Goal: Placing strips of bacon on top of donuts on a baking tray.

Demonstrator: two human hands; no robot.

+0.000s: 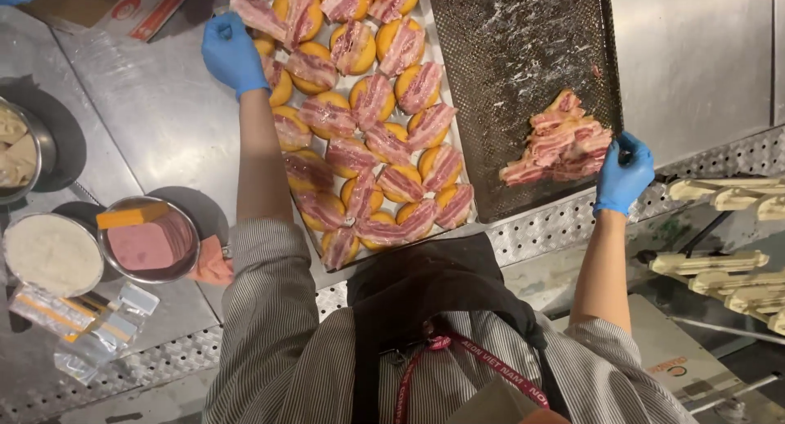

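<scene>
I look straight down at a steel counter. A baking tray [455, 89] holds several round yellow buns [335, 105], each topped with a strip of bacon. My left hand [232, 53], in a blue glove, pinches one bacon strip [257, 13] at the tray's far left corner. My right hand [625, 172], also gloved, grips the near right edge of a dark perforated tray [511, 40]. A pile of cooked bacon [558, 144] lies on that tray just left of my right hand.
A metal bowl of pink sliced meat [149, 242] and a bowl of white filling [51, 254] stand at the left, above foil-wrapped packets [90, 326]. Another metal bowl [41, 150] sits at the far left edge. Pale handles [719, 264] stick out at the right.
</scene>
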